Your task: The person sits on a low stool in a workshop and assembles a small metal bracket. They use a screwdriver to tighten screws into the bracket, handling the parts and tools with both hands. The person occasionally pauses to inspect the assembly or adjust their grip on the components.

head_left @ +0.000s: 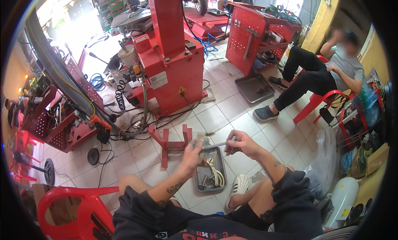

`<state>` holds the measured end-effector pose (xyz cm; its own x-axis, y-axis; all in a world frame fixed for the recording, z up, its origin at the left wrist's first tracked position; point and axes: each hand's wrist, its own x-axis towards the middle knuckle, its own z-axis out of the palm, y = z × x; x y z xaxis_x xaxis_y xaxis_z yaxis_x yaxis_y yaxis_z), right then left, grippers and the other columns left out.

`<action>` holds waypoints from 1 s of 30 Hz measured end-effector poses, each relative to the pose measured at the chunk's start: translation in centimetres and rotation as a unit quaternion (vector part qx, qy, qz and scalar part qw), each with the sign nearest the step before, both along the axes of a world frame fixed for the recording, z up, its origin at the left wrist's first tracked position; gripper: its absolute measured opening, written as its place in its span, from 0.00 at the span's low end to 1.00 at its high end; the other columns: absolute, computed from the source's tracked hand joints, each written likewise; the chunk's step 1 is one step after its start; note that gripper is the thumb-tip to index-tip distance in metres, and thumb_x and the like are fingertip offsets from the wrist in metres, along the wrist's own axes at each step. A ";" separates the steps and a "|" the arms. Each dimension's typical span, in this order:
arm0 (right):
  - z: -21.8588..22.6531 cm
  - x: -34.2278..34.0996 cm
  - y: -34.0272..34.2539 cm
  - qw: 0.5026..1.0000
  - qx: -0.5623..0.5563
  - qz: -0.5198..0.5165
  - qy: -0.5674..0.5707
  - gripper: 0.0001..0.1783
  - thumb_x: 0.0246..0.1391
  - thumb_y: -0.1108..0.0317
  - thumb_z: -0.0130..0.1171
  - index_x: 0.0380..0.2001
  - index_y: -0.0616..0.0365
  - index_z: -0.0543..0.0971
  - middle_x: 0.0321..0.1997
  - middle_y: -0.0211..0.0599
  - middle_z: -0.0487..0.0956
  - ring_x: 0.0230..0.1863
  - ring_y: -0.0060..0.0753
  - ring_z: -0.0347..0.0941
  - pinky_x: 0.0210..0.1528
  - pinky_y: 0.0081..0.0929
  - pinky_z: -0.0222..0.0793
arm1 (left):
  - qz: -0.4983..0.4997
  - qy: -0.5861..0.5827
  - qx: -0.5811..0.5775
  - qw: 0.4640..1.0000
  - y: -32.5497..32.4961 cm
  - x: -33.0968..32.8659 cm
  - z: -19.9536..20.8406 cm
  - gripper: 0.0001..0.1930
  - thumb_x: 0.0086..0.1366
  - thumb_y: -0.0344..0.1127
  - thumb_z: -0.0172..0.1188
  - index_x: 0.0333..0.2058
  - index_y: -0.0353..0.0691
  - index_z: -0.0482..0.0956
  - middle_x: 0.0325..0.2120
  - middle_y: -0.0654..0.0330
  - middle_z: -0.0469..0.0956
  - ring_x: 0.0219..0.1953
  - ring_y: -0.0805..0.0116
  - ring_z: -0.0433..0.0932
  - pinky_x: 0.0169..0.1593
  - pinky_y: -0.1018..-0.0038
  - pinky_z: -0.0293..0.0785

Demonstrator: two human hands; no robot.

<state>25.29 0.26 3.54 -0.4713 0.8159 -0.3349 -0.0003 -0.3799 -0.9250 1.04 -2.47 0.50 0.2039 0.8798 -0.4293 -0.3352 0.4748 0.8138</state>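
A red metal stand (165, 155) sits beside the far-left corner of the grey tray (212, 191). Above the tray's far edge, the left hand (192, 156) grasps a slim grey bar (214, 146) lying crosswise, its right end at the right hand's (241, 144) curled fingers; whether they pinch it, I cannot tell.

Black wheel (201, 4), cut off (top edge)
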 end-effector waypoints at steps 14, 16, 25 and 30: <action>-0.1 -1.5 -0.4 0.975 -0.106 0.189 -0.042 0.12 0.59 0.68 0.58 0.42 0.58 0.66 0.32 0.43 0.83 0.21 0.26 0.77 0.25 0.20 0.71 | 0.035 0.018 0.051 0.998 0.2 -0.6 -0.9 0.13 0.75 0.40 0.46 0.53 0.43 0.64 0.37 0.58 0.78 0.20 0.77 0.71 0.19 0.80 0.68; 0.0 -1.1 -0.1 0.988 -0.083 0.127 -0.043 0.11 0.59 0.67 0.58 0.41 0.58 0.68 0.31 0.41 0.83 0.20 0.25 0.76 0.25 0.20 0.70 | 0.030 0.031 0.031 0.999 0.0 -0.6 -0.9 0.13 0.75 0.40 0.47 0.52 0.43 0.65 0.37 0.59 0.79 0.21 0.76 0.72 0.18 0.80 0.68; -0.2 -1.1 1.1 0.991 0.029 -0.123 -0.041 0.09 0.65 0.65 0.53 0.41 0.59 0.74 0.24 0.32 0.78 0.21 0.19 0.71 0.25 0.17 0.67 | -0.105 0.024 0.010 0.994 -2.2 1.6 -0.3 0.12 0.75 0.41 0.45 0.51 0.42 0.65 0.36 0.58 0.80 0.19 0.75 0.73 0.18 0.79 0.69; -0.4 -1.0 1.0 0.992 0.018 -0.122 0.012 0.10 0.68 0.63 0.45 0.42 0.58 0.71 0.24 0.34 0.78 0.23 0.22 0.73 0.27 0.19 0.69 | -0.072 0.005 0.010 0.997 -1.8 1.7 -0.2 0.12 0.76 0.42 0.44 0.50 0.41 0.67 0.36 0.58 0.81 0.17 0.75 0.72 0.19 0.77 0.70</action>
<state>24.32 1.23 3.10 -0.2663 0.9180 -0.2940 -0.1094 -0.3319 -0.9370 2.71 -4.25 0.30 0.3251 0.8496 -0.4153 -0.2561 0.5019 0.8262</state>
